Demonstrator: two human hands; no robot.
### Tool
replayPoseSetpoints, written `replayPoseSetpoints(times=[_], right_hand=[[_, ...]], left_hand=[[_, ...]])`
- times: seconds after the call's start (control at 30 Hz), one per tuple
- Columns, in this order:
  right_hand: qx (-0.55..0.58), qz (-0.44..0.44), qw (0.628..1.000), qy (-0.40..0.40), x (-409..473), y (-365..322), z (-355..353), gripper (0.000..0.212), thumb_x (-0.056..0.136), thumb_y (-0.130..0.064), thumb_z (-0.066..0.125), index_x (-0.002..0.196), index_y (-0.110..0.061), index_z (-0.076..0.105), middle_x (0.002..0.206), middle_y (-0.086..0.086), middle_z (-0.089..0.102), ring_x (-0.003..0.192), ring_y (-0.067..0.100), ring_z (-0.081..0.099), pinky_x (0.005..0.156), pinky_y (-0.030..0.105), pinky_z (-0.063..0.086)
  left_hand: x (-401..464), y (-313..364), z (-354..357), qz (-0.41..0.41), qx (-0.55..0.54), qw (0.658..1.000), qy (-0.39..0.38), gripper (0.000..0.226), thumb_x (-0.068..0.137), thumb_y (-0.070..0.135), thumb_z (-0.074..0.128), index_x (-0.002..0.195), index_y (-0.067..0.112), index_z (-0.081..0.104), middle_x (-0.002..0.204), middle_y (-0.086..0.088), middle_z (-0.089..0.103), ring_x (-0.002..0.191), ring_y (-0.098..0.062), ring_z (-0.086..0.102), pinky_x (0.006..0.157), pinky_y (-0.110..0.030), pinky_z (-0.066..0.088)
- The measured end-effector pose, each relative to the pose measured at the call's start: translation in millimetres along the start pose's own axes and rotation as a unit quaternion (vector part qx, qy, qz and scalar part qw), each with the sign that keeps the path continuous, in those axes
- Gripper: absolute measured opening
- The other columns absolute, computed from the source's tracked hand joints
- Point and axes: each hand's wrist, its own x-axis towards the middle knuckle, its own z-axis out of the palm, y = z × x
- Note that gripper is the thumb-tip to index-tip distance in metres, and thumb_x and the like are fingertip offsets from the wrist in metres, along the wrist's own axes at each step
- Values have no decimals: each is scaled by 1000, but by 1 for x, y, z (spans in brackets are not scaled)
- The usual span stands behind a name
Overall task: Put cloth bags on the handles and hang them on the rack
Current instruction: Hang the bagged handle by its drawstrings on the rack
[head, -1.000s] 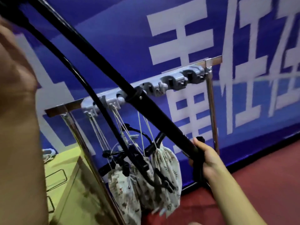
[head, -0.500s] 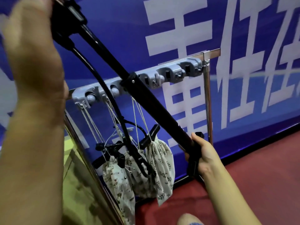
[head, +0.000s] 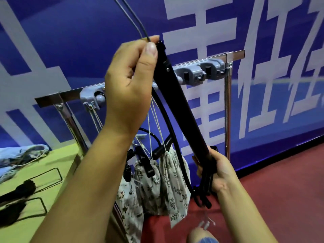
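A long black handle (head: 182, 113) slants in front of the rack. My left hand (head: 129, 85) pinches its upper end, where a thin grey cable (head: 135, 20) runs up out of view. My right hand (head: 219, 171) grips its lower end near the floor. Behind it stands the metal rack (head: 52, 99) with a grey row of clips (head: 198, 74). Three leaf-patterned cloth bags (head: 168, 186) hang from the clips by white cords, each over a black handle.
A yellow-green table (head: 52, 160) at the left holds a blue cloth bag (head: 19, 155), black handles (head: 15, 192) and wire frames. A blue wall with large white characters stands behind. Red floor lies at the right. My knee shows at the bottom.
My left hand has come down and to the right along the handle, now in front of the rack's middle. The handle stands steeper. My right hand keeps its grip low down.
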Motion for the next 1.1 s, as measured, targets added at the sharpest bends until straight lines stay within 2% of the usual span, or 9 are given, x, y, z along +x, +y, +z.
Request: replayPoseSetpoints(times=[0.1,0.23,0.33,0.43,0.5,0.57,0.67,0.83,1.1], right_hand=[[34,-7,999,-20,-1,-3,8,19,93,-25,51,83,-10,58,57,8,67,48,15,65,35,16,39],[95,-24,993,-71,-4,-1,36,22,91,-33,54,86,-12,57,67,10,68,53,15,63,38,18,45],[91,-62,987,-120,-9,8,46,30,74,-44,62,85,-16,55,79,10,63,55,16,61,47,24,50],[119,-82,966,-216,-11,12,30,48,65,-53,72,98,-19,65,107,14,66,90,26,67,77,40,54],[141,-84,941,-296,-22,10,23,70,75,-61,61,121,-8,59,134,22,52,127,35,48,104,51,35],[114,-62,928,-348,-26,5,21,84,81,-66,49,125,5,53,138,27,46,133,39,39,110,54,22],[23,32,875,-482,-27,5,34,90,79,-65,55,127,10,43,125,30,54,115,41,55,100,51,39],[-200,19,843,-498,-46,-15,54,53,77,-13,73,120,2,47,91,16,64,77,28,66,72,37,53],[-163,-80,891,-417,-50,-7,58,40,72,-2,67,111,-8,60,87,13,59,74,24,60,67,36,51]], left_hand=[[-2,-1,5,10,43,999,-14,41,95,21,47,132,5,41,128,-10,47,122,-17,46,105,-37,40],[-28,1,22,-80,-71,993,47,86,87,16,63,148,13,2,157,-7,6,136,-1,25,97,-7,35],[-56,-4,31,-248,-141,959,8,40,80,26,70,116,33,53,112,-3,66,93,6,62,76,-9,46],[-67,-8,27,-283,-180,942,15,22,74,35,67,91,23,59,70,0,72,71,-14,71,68,-23,53],[-63,-7,19,-277,-235,931,19,26,78,30,66,95,13,57,65,-3,69,63,-19,69,61,-26,55],[-56,-2,10,-277,-262,924,-11,26,82,30,62,98,10,58,64,-6,67,59,-21,68,59,-29,55],[-53,0,2,-294,-266,916,-59,32,80,32,57,102,10,59,65,-9,67,57,-24,68,53,-29,53],[-56,-3,-2,-327,-234,909,-108,34,78,38,64,104,17,58,74,-10,71,64,-24,70,54,-31,55],[-92,-29,-21,-420,-226,871,-119,21,74,21,64,93,13,65,78,-2,69,71,-18,64,58,-29,54]])
